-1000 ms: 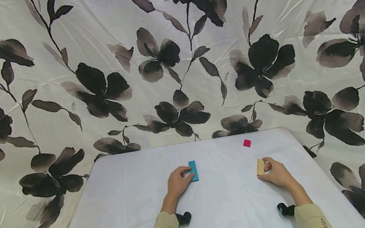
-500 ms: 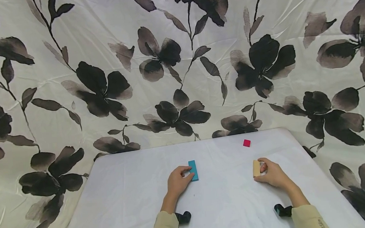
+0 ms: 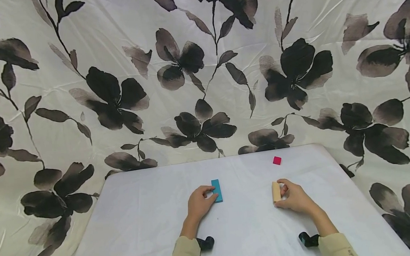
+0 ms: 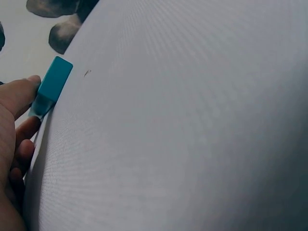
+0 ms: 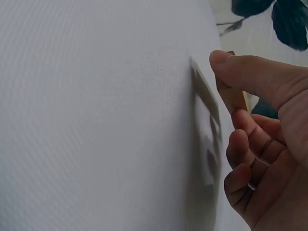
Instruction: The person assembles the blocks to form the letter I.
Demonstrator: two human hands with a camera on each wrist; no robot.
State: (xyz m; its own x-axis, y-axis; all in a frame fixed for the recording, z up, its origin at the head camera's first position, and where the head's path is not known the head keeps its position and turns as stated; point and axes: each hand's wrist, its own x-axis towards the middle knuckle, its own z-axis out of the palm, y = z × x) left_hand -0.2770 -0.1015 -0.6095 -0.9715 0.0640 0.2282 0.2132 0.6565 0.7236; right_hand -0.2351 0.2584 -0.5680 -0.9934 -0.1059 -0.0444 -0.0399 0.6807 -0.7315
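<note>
A blue rectangular block lies lengthwise on the white table. My left hand pinches it between thumb and fingers from its left side; the left wrist view shows the same blue block by the thumb. To the right, my right hand grips a yellow block by its two ends. In the right wrist view the yellow block is partly hidden behind the thumb, and a shadow on the cloth suggests it is raised a little.
A small red square block sits near the far edge of the white-covered table. Behind the table hangs a floral curtain. Black wrist cameras are strapped at both wrists.
My right hand has moved left with the yellow block, toward the blue one. My left hand and the blue block have stayed in place, as has the red block.
</note>
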